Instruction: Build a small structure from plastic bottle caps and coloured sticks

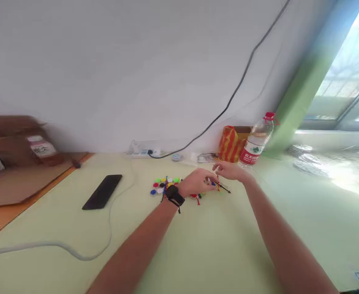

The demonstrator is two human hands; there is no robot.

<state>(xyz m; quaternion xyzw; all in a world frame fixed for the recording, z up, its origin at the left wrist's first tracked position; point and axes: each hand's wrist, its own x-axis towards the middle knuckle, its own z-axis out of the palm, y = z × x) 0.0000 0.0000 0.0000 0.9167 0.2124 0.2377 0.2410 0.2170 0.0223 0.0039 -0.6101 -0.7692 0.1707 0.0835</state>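
My left hand, with a black watch on its wrist, hovers over a cluster of small coloured pieces. Its thumb and curved fingers are apart, with a gap between them. Close to its fingertips, a thin red stick stands out from the fingers of my right hand, which are pinched at its upper end. A dark thin stick lies just below the right hand. Left of the watch are round caps in several colours, among them a blue cap, and blue sticks. My left hand hides part of the cluster.
A black phone and a pale cable lie on the left of the table. By the wall are a power strip, a red-and-yellow bag and a large water bottle. Cardboard lies far left.
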